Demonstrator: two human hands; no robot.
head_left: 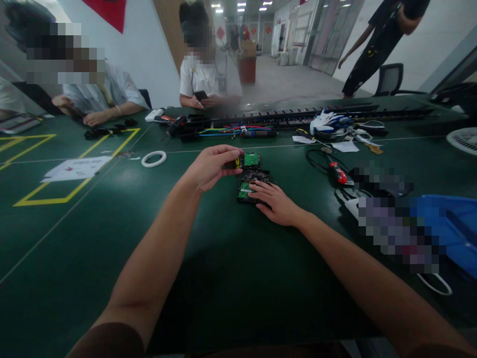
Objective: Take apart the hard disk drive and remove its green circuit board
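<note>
In the head view my left hand [216, 166] is closed, thumb and fingers pinched round a small yellow-and-black object [237, 162]. Much of that object is hidden by the fingers, so I cannot tell its kind. Right beside it lies a dark device with a green circuit board [251, 159], which looks like a hard drive. Closer to me is a second black device with a green board [245, 191], also like a hard drive. My right hand [278, 201] rests on its right side, fingers stretched out and grasping nothing.
A white tape roll [154, 159] and a paper sheet [76, 168] lie left on the green table [212, 283]. Bundled cables [231, 131], gloves [328, 122] and a red-handled tool [338, 173] lie beyond and right. A blue tray-like object [454, 228] is far right. Other people sit opposite.
</note>
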